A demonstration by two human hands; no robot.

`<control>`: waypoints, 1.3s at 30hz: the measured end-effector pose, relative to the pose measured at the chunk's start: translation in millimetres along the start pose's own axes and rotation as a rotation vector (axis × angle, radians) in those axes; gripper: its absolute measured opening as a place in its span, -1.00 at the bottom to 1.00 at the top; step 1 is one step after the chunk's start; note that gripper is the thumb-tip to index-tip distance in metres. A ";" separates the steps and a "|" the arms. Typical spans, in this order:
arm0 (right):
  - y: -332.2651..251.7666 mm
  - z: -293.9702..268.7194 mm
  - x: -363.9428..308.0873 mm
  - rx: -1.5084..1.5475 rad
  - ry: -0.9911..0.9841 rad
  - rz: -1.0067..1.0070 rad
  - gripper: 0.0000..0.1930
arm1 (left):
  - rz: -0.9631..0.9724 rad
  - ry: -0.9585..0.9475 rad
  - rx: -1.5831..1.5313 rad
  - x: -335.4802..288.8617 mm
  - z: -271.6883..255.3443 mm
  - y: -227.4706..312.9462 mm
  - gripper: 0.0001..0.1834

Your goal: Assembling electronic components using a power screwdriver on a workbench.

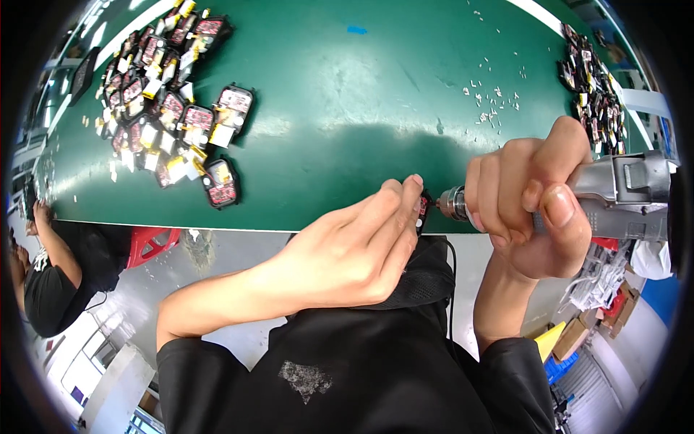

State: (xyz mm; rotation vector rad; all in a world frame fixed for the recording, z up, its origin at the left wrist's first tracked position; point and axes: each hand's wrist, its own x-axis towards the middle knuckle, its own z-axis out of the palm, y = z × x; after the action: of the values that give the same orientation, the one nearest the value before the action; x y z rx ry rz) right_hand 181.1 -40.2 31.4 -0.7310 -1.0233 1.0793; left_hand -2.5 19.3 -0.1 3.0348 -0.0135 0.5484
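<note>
My right hand is wrapped round a grey power screwdriver, held almost level with its metal nose pointing left. Just off that nose, at the table's near edge, my left hand grips a small black device with a red circuit board. The fingers hide most of this device, so I cannot tell whether the bit touches it. Nearest among the others on the table is an open black device with a red board, lying to the left of my left hand.
A pile of similar open devices with dangling pale pouches covers the table's left side. Another heap lines the far right. Small pale bits lie scattered right of the middle. A blue strip lies farther back. Another person sits at left.
</note>
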 end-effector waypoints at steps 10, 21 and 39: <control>-20.3 -35.2 -38.0 0.449 0.178 -0.297 -0.84 | -0.465 0.139 0.033 -21.9 -51.5 -35.4 -0.52; 10.8 -41.3 -75.6 0.576 0.496 -0.166 -0.89 | -0.454 0.209 -0.065 31.3 -5.3 -35.4 -0.68; 7.8 -46.4 -85.5 0.621 0.437 -0.185 -0.89 | -0.086 0.059 0.137 95.6 30.4 -56.7 -0.89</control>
State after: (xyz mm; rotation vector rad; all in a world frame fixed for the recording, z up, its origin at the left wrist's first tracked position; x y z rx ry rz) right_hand 210.7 -118.6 -18.7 -0.3297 -0.3378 0.9461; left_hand 98.7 74.2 1.8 3.1309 0.1632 0.6571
